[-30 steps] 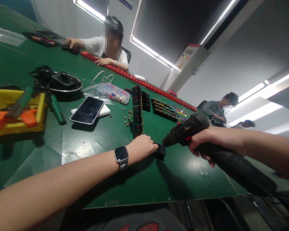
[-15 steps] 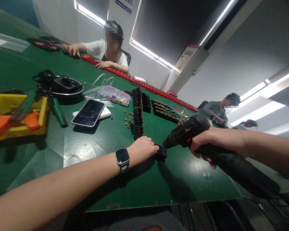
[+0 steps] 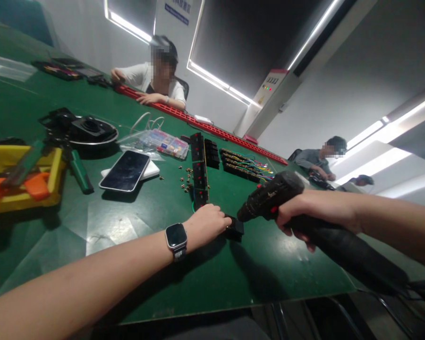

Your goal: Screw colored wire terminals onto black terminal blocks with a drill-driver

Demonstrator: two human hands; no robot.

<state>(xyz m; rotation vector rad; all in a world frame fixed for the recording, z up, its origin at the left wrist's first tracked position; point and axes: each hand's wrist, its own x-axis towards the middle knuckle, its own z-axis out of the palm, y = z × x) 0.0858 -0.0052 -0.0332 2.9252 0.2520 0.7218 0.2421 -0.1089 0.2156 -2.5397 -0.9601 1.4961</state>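
A black cordless drill (image 3: 269,198) is in my right hand (image 3: 304,212), the fingers wrapped round its grip. Its nose points left and slightly down, close to a small black terminal block (image 3: 236,230). My left hand (image 3: 208,225) is closed on that block, pressing it to the table; the fingertips and part of the block are hidden. Just beyond the left hand a row of black blocks (image 3: 199,170) with red marks runs away from me. Small brass screws (image 3: 184,182) lie scattered along its left side.
On the green table (image 3: 156,293), a phone (image 3: 125,171) lies on a white box. Green-handled pliers (image 3: 80,170) lean at a yellow bin (image 3: 53,193). Wired strips (image 3: 241,165) and a parts box (image 3: 170,144) lie farther back. A co-worker (image 3: 163,80) sits by a red rail (image 3: 212,127).
The whole view has shifted slightly. Both hands, the drill and the block keep nearly the same places relative to each other. The co-worker's hand across the table has drawn back from a dark object.
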